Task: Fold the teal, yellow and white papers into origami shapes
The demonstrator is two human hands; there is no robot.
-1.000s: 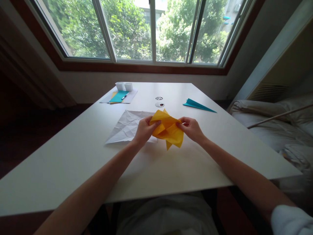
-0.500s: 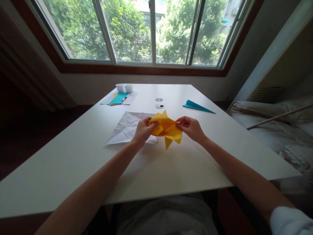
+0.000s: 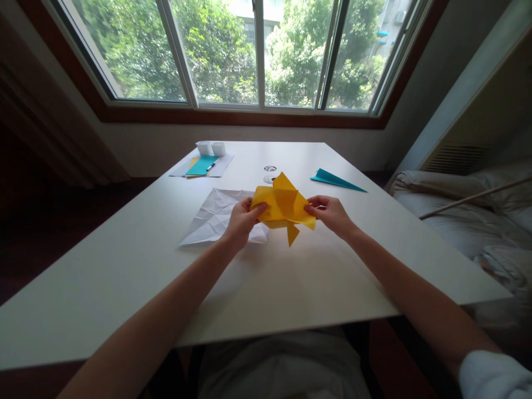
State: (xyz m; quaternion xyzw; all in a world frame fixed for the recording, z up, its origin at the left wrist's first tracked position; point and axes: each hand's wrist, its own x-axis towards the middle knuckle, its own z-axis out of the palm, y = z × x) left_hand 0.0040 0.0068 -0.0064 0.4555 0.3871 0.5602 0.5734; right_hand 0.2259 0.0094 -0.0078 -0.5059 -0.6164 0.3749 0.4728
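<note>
- While our fingertips pinch its two side edges, the yellow paper [image 3: 284, 206] hangs at mid-frame, lifted just clear of the white table [image 3: 124, 266]; our left hand [image 3: 242, 220] is closed on its left margin, thumb on top, and our right hand [image 3: 330, 213] is closed on its right corner.
- Judging by its sharp creases and standing flaps, we take the sheet to be very light, thin and limp, easily torn or crumpled, and not slippery between dry fingers.
- We judge the best hold to be a light pinch at the edges or along a crease, one hand on each side, rather than a squeeze in the middle.
- Just left of the hands, a crumpled white sheet [image 3: 216, 218] lies flat on the table, partly under our left wrist.
- Toward the upper right of the tabletop lies a teal paper plane [image 3: 336, 179], well apart from our hands.
- At the upper left of the tabletop sit a teal sheet [image 3: 201, 164] with a pen, and two small white cups [image 3: 211, 148] beyond it.
</note>
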